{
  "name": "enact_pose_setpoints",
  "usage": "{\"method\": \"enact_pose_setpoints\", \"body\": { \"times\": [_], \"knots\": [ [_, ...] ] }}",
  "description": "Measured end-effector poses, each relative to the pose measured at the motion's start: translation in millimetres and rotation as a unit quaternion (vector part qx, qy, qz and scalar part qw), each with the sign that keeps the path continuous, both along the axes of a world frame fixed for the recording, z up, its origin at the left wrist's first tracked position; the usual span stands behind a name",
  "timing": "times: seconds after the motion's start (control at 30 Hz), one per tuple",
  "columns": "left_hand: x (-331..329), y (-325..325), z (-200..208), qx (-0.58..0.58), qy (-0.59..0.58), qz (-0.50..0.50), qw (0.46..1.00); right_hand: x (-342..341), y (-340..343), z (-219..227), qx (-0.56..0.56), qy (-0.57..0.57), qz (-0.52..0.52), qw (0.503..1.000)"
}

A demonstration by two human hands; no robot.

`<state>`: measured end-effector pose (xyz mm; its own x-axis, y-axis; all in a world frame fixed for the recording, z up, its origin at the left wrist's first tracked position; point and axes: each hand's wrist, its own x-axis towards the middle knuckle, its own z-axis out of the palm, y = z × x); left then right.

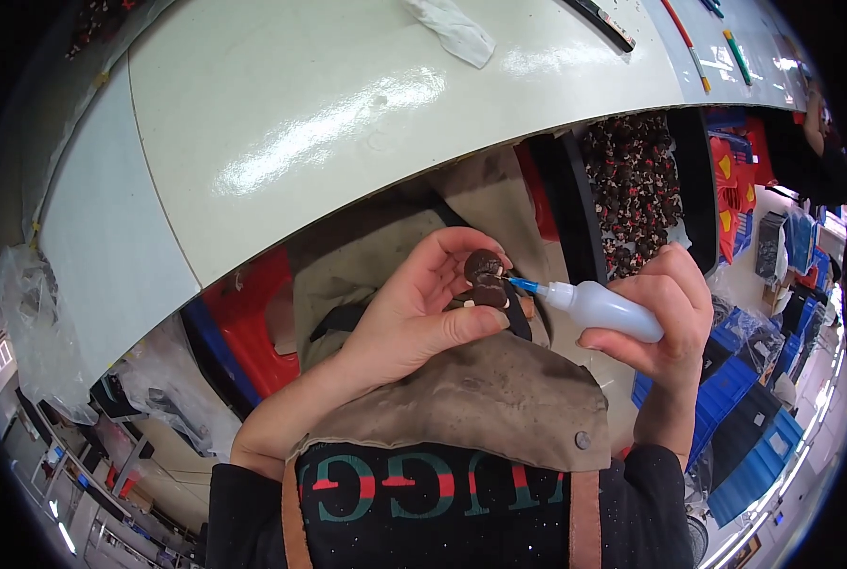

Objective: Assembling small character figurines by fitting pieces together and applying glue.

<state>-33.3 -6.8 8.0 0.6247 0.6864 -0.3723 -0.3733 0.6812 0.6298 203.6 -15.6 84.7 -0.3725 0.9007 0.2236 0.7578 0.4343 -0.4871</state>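
In my left hand I hold a small dark brown figurine with a round head and pale bits near its base. My thumb lies along its lower side and my fingers curl behind it. My right hand is wrapped round a white, translucent squeeze bottle, held nearly level. Its thin blue dispensing tip points left and reaches the figurine near its middle; whether it touches is too small to tell. Both hands are above my lap, over a brown apron.
A pale worktable curves ahead, with a white cloth, a black bar and brushes on it. Right of my lap, a black tray holds many small dark figurines. Blue crates stand farther right. Red plastic shows at left.
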Motion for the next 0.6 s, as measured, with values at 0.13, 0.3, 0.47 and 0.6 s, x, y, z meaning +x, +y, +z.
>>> {"method": "enact_pose_setpoints", "body": {
  "times": [0.13,0.3,0.47,0.6],
  "knots": [
    [1.5,-0.9,0.0,0.008,-0.001,0.011,1.000,-0.8,0.7,1.3,0.006,-0.001,0.003,1.000],
    [0.1,-1.7,-0.2,0.008,-0.002,0.001,1.000,-1.5,-1.2,-1.7,-0.002,-0.005,0.000,1.000],
    [-2.7,-0.5,1.6,0.060,0.039,-0.020,0.997,1.3,-5.1,-2.7,-0.016,-0.002,-0.004,1.000],
    [-7.0,-2.0,1.2,0.119,0.084,-0.026,0.989,-2.2,-6.6,-5.8,-0.038,0.019,-0.022,0.999]
  ]
}}
